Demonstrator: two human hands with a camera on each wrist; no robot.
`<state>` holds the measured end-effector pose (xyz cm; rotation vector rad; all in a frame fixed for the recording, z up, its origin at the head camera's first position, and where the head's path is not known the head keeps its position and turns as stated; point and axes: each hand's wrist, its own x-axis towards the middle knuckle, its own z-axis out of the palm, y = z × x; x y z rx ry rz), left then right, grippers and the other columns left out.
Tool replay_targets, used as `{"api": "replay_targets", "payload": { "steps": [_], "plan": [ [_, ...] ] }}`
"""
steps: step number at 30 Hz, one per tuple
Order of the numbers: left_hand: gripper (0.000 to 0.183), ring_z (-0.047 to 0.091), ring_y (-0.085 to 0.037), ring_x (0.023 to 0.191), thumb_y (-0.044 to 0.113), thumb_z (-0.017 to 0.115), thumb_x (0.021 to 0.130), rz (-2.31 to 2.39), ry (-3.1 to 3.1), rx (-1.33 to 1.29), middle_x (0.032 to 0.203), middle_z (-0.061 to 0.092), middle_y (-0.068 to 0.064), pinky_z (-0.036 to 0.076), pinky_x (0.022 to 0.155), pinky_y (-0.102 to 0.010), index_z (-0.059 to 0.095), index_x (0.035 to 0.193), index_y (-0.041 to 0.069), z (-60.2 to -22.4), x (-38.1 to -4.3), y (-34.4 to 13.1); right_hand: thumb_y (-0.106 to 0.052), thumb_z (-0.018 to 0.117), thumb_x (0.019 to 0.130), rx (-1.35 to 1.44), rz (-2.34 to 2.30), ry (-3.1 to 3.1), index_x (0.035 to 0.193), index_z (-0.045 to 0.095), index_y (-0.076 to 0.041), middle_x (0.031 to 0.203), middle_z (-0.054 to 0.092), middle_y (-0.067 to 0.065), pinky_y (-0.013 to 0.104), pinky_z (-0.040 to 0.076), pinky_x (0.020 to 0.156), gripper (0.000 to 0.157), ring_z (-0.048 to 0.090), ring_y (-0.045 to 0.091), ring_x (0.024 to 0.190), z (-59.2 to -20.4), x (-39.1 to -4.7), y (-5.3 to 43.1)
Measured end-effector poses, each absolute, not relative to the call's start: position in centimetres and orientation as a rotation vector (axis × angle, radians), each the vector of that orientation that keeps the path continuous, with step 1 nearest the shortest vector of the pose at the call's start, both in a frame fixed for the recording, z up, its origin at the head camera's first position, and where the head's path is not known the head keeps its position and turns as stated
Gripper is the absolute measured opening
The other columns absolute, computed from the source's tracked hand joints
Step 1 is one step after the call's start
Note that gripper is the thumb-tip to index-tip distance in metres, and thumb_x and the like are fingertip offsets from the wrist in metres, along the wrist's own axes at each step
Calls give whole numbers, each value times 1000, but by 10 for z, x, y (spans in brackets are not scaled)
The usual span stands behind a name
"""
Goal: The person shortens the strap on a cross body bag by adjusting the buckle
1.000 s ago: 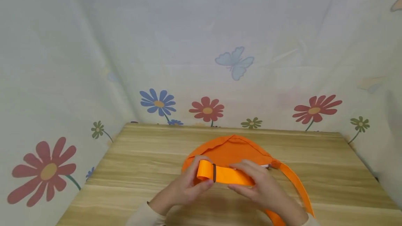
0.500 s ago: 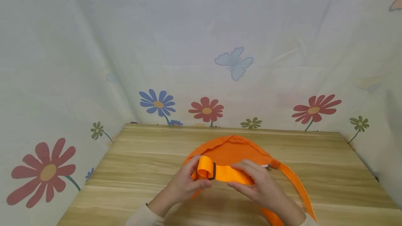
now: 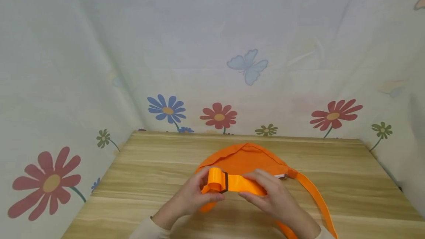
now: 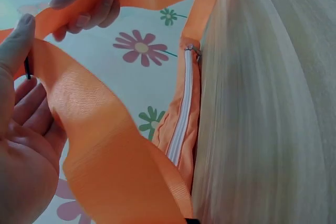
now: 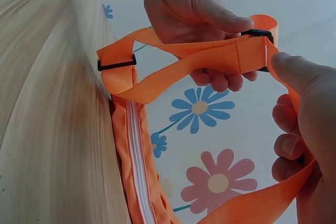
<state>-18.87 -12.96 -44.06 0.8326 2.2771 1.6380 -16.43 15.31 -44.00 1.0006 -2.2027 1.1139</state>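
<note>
An orange waist bag lies on the table, its white zipper facing the person. Above its near side, my left hand pinches the bag's orange strap beside a black slider buckle. The strap bulges in a loop on the left of that slider. My right hand grips the same strap just right of the slider, thumb against the webbing. In the right wrist view a second black buckle joins the strap near the bag's end. Part of the bag's front is hidden behind both hands.
The wood-grain table extends around the bag. A strap length curves from the bag's right end toward the near edge. A pale flower-printed curtain stands behind and at both sides.
The strap loop at the slider rose and widened, then settled slightly lower. My left hand has shifted a little, and more hanging strap shows beneath it. The right hand stays nearly in place.
</note>
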Motion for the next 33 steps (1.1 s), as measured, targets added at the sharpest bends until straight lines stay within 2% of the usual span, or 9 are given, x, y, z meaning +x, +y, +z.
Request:
{"api": "replay_targets", "payload": {
  "steps": [4, 10, 14, 19, 22, 29, 33],
  "plan": [
    [56, 70, -18, 104, 21, 83, 97, 1709, 2251, 845, 127, 70, -13, 59, 100, -29, 57, 145, 9, -443, -189, -130, -17, 89, 90, 984, 1128, -2245, 124, 74, -17, 105, 70, -8, 19, 54, 68, 38, 57, 0, 83, -438, -162, 152],
    [56, 71, -16, 108, 21, 84, 96, 1716, 2244, 933, 132, 71, -13, 57, 104, -26, 60, 144, 8, -444, -190, -125, -22, 88, 91, 994, 1109, -2256, 125, 74, -17, 106, 70, -10, 18, 52, 69, 38, 56, -1, 83, -436, -161, 149],
    [53, 69, -15, 112, 22, 84, 96, 1680, 2252, 953, 134, 73, -9, 54, 107, -24, 63, 143, 11, -442, -191, -120, -27, 86, 92, 1011, 1079, -2260, 129, 74, -14, 106, 71, -9, 17, 51, 69, 41, 55, -1, 83, -436, -162, 147],
    [51, 67, -13, 114, 25, 86, 94, 1598, 2321, 981, 134, 73, -1, 53, 110, -25, 65, 141, 18, -441, -191, -115, -34, 82, 95, 1057, 1062, -2233, 134, 72, -6, 105, 71, -5, 16, 51, 70, 49, 55, 0, 83, -439, -164, 146],
    [52, 66, -10, 113, 28, 87, 93, 1530, 2388, 1010, 132, 73, 3, 53, 110, -26, 66, 139, 20, -441, -190, -113, -34, 83, 94, 1071, 1062, -2227, 134, 72, -7, 105, 71, -4, 15, 51, 69, 49, 55, 0, 82, -440, -164, 145],
    [53, 67, -11, 114, 29, 90, 91, 1317, 2579, 1237, 130, 73, 5, 56, 111, -33, 65, 136, 19, -443, -192, -116, -30, 88, 91, 1022, 1038, -2274, 132, 73, -12, 113, 75, -5, 21, 58, 76, 48, 65, 4, 90, -441, -162, 145],
    [50, 68, -11, 116, 27, 89, 92, 1242, 2641, 1278, 130, 73, 7, 57, 109, -32, 67, 136, 20, -442, -192, -116, -28, 91, 88, 977, 998, -2316, 131, 73, -12, 118, 77, -5, 27, 62, 83, 49, 71, 9, 97, -441, -161, 147]
  ]
}}
